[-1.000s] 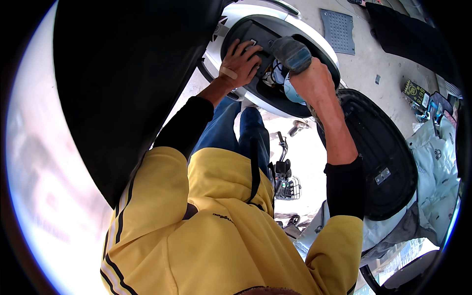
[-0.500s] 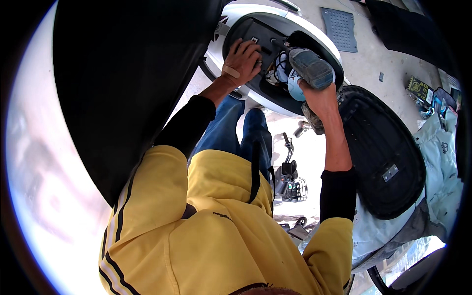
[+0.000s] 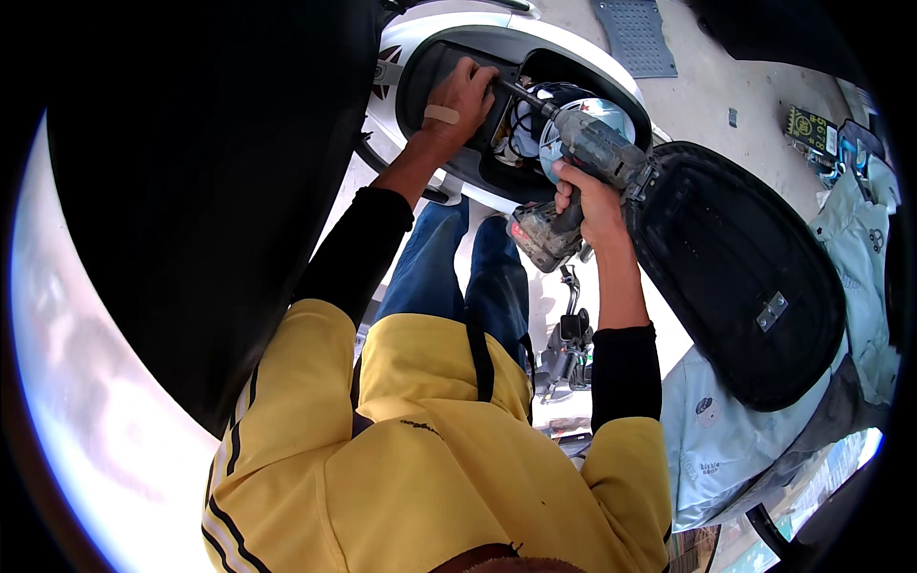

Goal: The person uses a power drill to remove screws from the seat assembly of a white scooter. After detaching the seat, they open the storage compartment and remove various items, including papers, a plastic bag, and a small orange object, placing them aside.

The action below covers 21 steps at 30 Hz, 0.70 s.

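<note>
My right hand [image 3: 594, 199] grips a worn, dirt-marked cordless power driver [image 3: 597, 143] by its handle. Its long bit points left into an oval storage compartment [image 3: 411, 91] in a white scooter-like body. My left hand [image 3: 463, 98], a plaster strip across its back, rests over the compartment's dark left part. Its fingers are bent and drawn together at the tip of the bit; anything small between them is hidden. Under the driver lie a round light-blue thing [image 3: 621, 116] and dark cables [image 3: 521, 129]. The driver's battery base [image 3: 543, 237] hangs past the compartment's near rim.
A black lid [image 3: 735, 277] with a metal plate lies swung open to the right, over pale blue printed fabric [image 3: 726, 439]. A large black panel [image 3: 210, 191] fills the left. A grey perforated mat [image 3: 635, 38] lies on the floor; a small bike [image 3: 568, 353] appears below.
The driver has swung so its bit points left, to my left fingers, and its battery base shows more. My left fingers, spread before, are now drawn together by the bit's tip.
</note>
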Available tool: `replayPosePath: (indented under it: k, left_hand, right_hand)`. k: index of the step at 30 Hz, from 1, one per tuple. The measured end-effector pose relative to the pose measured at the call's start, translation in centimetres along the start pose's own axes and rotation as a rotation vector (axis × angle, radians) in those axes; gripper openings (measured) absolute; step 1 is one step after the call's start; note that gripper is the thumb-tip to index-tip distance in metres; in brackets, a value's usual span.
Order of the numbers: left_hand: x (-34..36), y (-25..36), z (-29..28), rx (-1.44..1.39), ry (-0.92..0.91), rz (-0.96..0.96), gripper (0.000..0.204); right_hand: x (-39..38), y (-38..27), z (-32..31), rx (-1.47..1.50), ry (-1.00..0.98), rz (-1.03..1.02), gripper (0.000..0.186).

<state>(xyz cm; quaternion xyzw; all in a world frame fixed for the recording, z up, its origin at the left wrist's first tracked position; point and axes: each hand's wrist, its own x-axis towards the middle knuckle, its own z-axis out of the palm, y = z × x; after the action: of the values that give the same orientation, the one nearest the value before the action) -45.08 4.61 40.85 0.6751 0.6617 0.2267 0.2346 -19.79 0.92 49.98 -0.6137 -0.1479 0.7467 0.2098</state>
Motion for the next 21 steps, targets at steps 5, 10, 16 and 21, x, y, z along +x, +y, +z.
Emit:
replayPosePath:
  k: [5,10,16,21]
  left_hand:
    - [2.3,0.0,0.4,0.168,-0.127,-0.026,0.021]
    - [3.5,1.1,-0.6,0.287,-0.281,-0.006,0.022]
    - [4.2,0.1,-0.3,0.262,-0.274,0.002,0.028]
    - [2.9,2.1,-1.2,-0.218,-0.231,-0.186,0.021]
  right_hand:
    - [-0.8,2.8,1.2,0.157,-0.042,-0.104,0.014]
    - [-4.0,5.8,1.6,0.122,0.031,-0.288,0.011]
    - [-7.1,11.3,-2.2,0.140,0.099,-0.323,0.015]
    - [-10.8,14.7,-5.3,0.246,0.219,-0.229,0.022]
